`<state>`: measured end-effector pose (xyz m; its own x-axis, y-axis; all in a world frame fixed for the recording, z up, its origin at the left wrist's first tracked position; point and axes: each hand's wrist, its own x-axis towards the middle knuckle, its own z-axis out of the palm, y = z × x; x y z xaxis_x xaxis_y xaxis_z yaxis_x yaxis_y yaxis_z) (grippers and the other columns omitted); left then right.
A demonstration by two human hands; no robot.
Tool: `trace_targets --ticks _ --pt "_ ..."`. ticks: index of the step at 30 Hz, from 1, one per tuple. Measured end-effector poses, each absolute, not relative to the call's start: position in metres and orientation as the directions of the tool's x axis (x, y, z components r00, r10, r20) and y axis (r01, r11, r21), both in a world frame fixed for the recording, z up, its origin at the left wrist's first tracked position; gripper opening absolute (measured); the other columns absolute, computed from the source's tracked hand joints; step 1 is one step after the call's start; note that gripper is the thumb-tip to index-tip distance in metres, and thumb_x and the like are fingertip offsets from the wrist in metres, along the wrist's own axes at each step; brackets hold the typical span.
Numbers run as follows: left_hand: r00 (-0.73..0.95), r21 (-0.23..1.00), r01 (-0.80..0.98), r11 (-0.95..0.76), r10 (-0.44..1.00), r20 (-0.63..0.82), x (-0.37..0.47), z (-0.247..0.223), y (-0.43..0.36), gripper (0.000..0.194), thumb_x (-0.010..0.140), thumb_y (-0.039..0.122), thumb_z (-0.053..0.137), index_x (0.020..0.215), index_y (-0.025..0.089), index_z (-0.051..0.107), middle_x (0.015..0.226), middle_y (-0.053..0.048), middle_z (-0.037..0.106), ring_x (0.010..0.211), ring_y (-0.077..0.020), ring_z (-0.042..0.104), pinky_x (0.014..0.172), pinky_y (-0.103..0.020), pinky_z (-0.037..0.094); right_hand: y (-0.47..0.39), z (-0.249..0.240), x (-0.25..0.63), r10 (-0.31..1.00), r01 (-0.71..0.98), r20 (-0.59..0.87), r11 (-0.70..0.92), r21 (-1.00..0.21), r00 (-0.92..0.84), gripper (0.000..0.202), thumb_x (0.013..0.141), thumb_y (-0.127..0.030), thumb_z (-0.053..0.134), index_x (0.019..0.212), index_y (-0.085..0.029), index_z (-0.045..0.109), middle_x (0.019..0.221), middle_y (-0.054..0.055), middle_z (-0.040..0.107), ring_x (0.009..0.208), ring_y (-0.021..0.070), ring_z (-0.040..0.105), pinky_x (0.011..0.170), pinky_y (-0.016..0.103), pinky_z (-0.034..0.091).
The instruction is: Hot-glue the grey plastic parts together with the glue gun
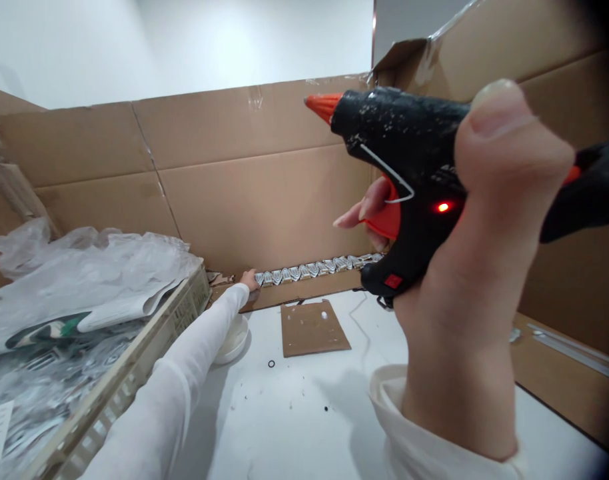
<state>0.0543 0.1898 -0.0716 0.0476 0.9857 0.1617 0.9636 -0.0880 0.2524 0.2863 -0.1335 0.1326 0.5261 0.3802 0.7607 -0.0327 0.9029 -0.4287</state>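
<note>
A white tabletop (pixel 279 443) before you, scattered with dark specks (pixel 326 409).
On it you have a brown cardboard square (pixel 314 337), a small black ring (pixel 271 364) just beside it, a white bowl (pixel 243 345) near your left sleeve, and, at the back, a cardboard strip (pixel 289 293) bearing a row of silvery parts (pixel 309 270).

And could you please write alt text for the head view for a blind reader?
A person's right hand holds a black and orange hot glue gun, its red light lit, while the left hand is at the left end of a row of silvery parts along a cardboard wall. A brown cardboard piece lies on the white table.
</note>
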Motion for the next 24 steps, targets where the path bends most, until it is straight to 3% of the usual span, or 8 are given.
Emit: trace_targets --ticks 3,7,13,16,19,20,22,24 --pt "0.045 0.32 0.942 -0.099 0.984 0.17 0.055 -0.071 0.188 0.047 0.065 0.004 0.067 0.11 0.011 0.058 0.112 -0.011 0.064 0.1 -0.0209 0.06 0.082 -0.023 0.046 -0.134 0.134 0.285 0.388 -0.057 0.758 0.904 -0.423 0.525 0.045 0.085 -0.061 0.04 0.061 -0.025 0.05 0.047 -0.003 0.034 0.042 0.0133 0.041 0.041 0.028 0.033" --pt "0.031 0.414 0.904 -0.11 0.981 0.194 0.057 -0.069 0.181 0.054 0.062 0.001 0.065 0.114 0.011 0.056 0.113 -0.01 0.064 0.101 -0.0214 0.06 0.081 -0.021 0.046 -0.129 0.129 0.291 0.37 -0.054 0.729 0.907 -0.418 0.576 0.044 0.084 -0.06 0.042 0.063 -0.024 0.054 0.049 -0.001 0.045 0.043 0.0141 0.044 0.041 0.03 0.037" --pt "0.014 0.52 0.845 -0.124 0.978 0.21 0.061 -0.064 0.169 0.039 0.063 0.0 0.06 0.101 0.01 0.063 0.101 -0.01 0.068 0.094 -0.0236 0.063 0.08 -0.024 0.047 -0.128 0.124 0.311 0.287 -0.15 0.689 0.956 -0.253 0.666 0.041 0.09 -0.049 0.035 0.067 -0.022 0.056 0.055 -0.003 0.049 0.046 0.0109 0.052 0.041 0.026 0.04" --pt "-0.03 0.564 0.816 -0.124 0.966 0.256 0.07 -0.046 0.168 0.031 0.068 0.008 0.06 0.099 0.007 0.063 0.107 -0.017 0.065 0.105 -0.0305 0.059 0.088 -0.033 0.046 -0.136 0.125 0.323 0.192 -0.051 0.624 0.97 -0.237 0.757 0.046 0.092 -0.047 0.029 0.062 -0.023 0.054 0.053 -0.001 0.046 0.049 0.0121 0.055 0.04 0.025 0.037" --pt "-0.055 0.631 0.752 -0.193 0.934 0.352 0.094 -0.007 0.146 0.037 0.081 0.02 0.049 0.115 0.007 0.056 0.126 -0.018 0.055 0.119 -0.0292 0.05 0.098 -0.036 0.041 -0.146 0.129 0.334 0.081 0.07 0.532 0.964 -0.258 0.843 0.055 0.09 -0.054 0.026 0.054 -0.02 0.05 0.049 0.001 0.041 0.046 0.0156 0.054 0.035 0.025 0.028" --pt "-0.041 0.669 0.699 -0.253 0.92 0.391 0.104 0.01 0.128 0.038 0.085 0.024 0.042 0.119 0.01 0.053 0.128 -0.015 0.054 0.117 -0.0255 0.052 0.097 -0.034 0.043 -0.149 0.129 0.337 0.061 0.09 0.502 0.958 -0.271 0.863 0.056 0.09 -0.054 0.025 0.053 -0.019 0.049 0.048 0.002 0.041 0.046 0.0159 0.053 0.034 0.024 0.025" --pt "0.096 0.84 0.323 -0.437 0.898 0.43 0.123 0.042 0.076 0.039 0.086 0.035 0.045 0.117 0.015 0.056 0.12 -0.012 0.06 0.105 -0.025 0.06 0.09 -0.038 0.048 -0.156 0.13 0.346 0.039 0.109 0.462 0.951 -0.29 0.886 0.054 0.089 -0.053 0.026 0.054 -0.018 0.048 0.049 0.002 0.043 0.045 0.0144 0.051 0.034 0.023 0.024" --pt "0.329 0.823 0.065 -0.564 0.791 0.516 0.136 0.062 0.01 0.036 0.083 0.041 0.053 0.112 0.021 0.06 0.112 -0.007 0.064 0.1 -0.0236 0.061 0.089 -0.037 0.05 -0.16 0.128 0.356 0.026 0.118 0.453 0.951 -0.287 0.891 0.053 0.087 -0.055 0.028 0.055 -0.018 0.047 0.049 0.001 0.042 0.043 0.0118 0.048 0.034 0.022 0.025"
